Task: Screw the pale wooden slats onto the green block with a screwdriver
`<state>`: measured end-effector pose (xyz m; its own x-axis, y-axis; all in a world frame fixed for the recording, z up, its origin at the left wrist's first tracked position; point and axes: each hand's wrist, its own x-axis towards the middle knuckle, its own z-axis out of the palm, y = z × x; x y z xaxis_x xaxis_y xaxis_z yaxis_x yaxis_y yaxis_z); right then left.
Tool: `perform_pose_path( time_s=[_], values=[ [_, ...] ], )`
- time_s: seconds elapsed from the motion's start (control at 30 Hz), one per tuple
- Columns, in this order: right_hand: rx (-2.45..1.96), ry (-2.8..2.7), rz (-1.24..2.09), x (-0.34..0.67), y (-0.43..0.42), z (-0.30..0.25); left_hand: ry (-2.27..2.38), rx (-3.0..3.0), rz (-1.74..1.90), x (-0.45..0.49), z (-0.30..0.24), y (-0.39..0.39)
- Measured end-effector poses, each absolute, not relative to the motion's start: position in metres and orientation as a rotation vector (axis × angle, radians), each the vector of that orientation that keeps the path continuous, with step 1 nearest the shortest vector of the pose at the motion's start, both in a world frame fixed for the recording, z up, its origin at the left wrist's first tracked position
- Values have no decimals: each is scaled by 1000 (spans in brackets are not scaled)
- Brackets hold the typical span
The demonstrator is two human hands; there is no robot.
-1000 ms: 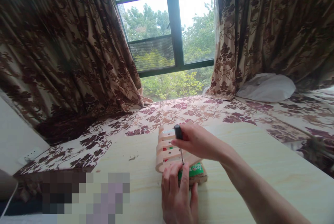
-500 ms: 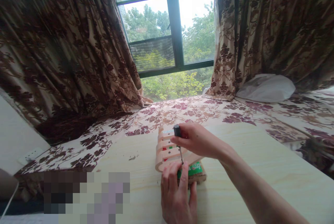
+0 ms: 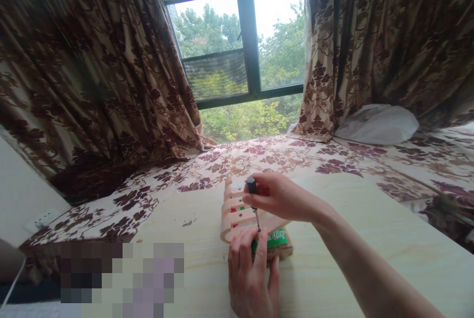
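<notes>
Screwdriver (image 3: 253,198) tip lost behind left hand (image 3: 252,278); right hand (image 3: 281,197) grip clamped on its handle; left grip unclear.

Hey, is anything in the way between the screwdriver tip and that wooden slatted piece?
Nothing visible. The screwdriver in the right hand points down onto the wooden slatted piece; the left hand presses right beside the tip, not under it.
</notes>
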<state>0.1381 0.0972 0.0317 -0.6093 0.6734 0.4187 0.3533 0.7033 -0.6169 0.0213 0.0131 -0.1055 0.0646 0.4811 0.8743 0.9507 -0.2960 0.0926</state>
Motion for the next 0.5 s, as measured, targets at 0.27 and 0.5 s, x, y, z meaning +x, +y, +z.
perform_pose_path(
  time_s=[0.27,0.5],
  values=[
    [-854,-2235,520,140,100,34,-1455,-1802,-1236,25,-106,13],
    [-798,-2283,496,140,95,34,-1450,-1830,-1212,24,-105,12]
  ],
)
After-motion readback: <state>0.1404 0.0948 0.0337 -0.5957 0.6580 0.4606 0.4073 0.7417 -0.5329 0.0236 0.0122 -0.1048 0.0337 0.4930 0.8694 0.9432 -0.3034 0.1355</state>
